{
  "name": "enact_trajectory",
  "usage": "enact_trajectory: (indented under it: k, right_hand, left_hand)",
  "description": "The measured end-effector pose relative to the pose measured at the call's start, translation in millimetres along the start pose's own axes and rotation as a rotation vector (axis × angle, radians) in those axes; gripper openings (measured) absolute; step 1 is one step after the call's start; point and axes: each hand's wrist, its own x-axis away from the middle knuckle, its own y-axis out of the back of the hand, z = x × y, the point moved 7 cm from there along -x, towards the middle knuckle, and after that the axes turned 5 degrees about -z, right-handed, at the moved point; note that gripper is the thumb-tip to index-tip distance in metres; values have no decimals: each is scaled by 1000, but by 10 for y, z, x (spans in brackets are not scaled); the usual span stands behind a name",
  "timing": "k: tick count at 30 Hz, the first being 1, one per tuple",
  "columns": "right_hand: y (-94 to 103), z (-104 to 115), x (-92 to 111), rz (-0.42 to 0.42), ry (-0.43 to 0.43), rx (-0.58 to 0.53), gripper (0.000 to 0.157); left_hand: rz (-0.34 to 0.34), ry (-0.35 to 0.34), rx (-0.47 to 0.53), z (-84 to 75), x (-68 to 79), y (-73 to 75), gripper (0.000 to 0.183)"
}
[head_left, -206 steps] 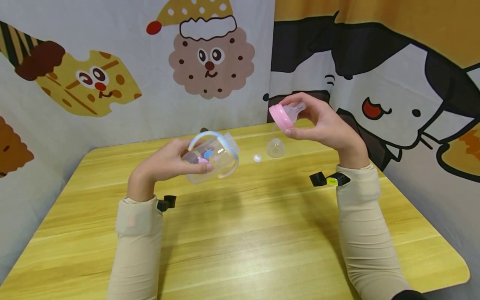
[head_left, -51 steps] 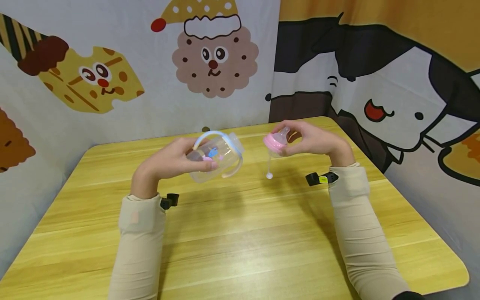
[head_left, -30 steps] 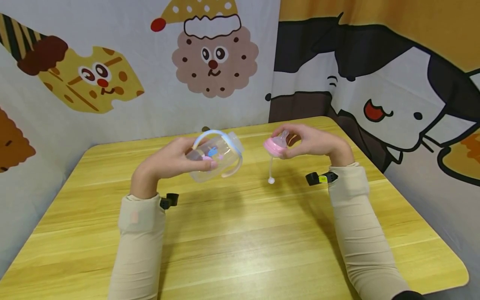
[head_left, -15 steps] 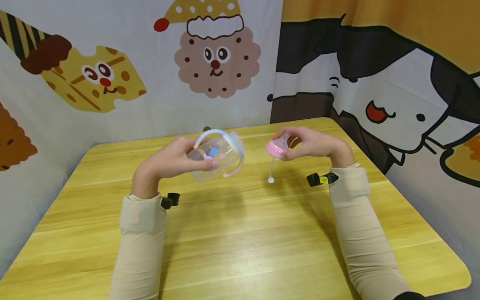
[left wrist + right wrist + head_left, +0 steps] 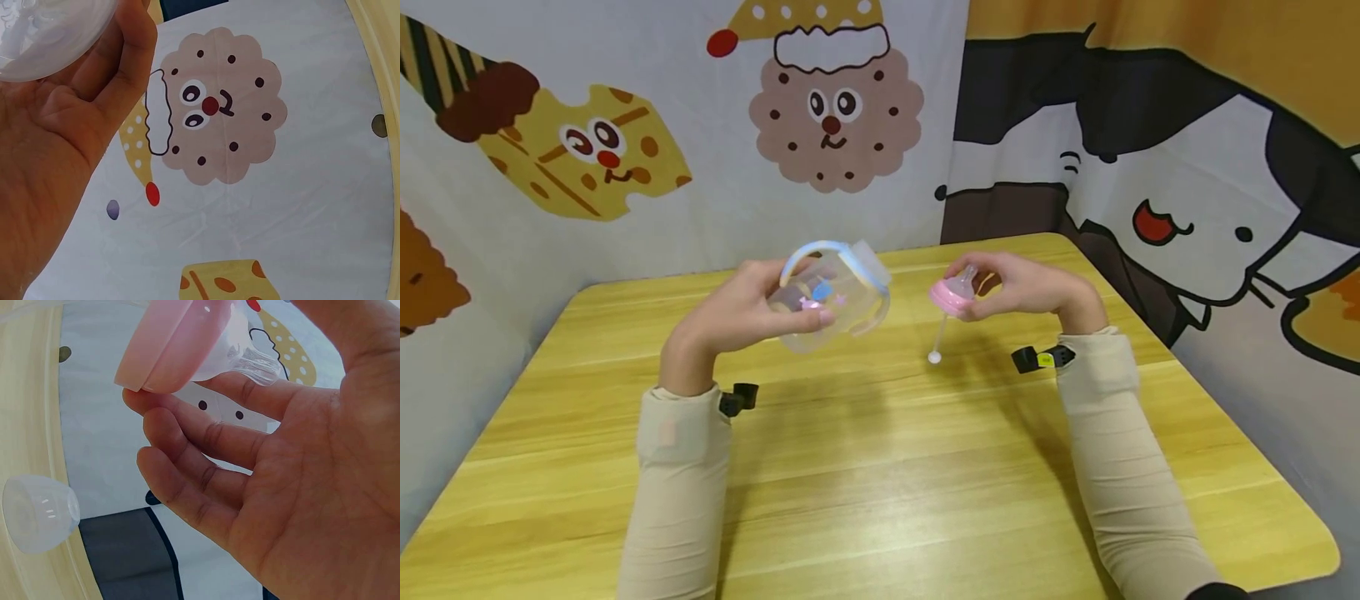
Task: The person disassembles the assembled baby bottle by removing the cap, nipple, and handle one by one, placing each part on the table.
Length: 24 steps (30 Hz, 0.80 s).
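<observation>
In the head view my left hand (image 5: pixel 733 312) grips a clear baby bottle (image 5: pixel 831 312) by its body, thumb in front. The bottle is tilted, its uncapped neck pointing up and right, and a blue-and-yellow handle ring (image 5: pixel 868 271) goes round it. My right hand (image 5: pixel 1033 287) pinches a pink bottle collar (image 5: pixel 950 298) with a clear nipple (image 5: pixel 962 279) on top. From the collar hangs a thin straw (image 5: pixel 940 333) ending in a white ball (image 5: pixel 934 357). Bottle and collar are apart, both above the table.
A clear dome cap (image 5: pixel 40 512) stands on the table in the right wrist view; the right hand hides it from the head camera. The wooden table (image 5: pixel 850 500) reaches back to a cartoon-printed curtain (image 5: pixel 700 225).
Since 6.9 s ago the right hand has come down with the collar, and the straw now hangs in plain sight. In the last half second the left hand has raised the bottle slightly.
</observation>
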Motion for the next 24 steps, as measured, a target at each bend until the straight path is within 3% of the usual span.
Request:
enact_trajectory:
  k: [16,24]
  right_hand:
    - [-34,-44,-46,-26,-18,-4,47]
    - [-45,-195,-99,-20,-57,-59,48]
  left_hand:
    - [-33,-109,5,-151,-17,23,32]
    - [-50,-102,-6,-128,-4,4,32]
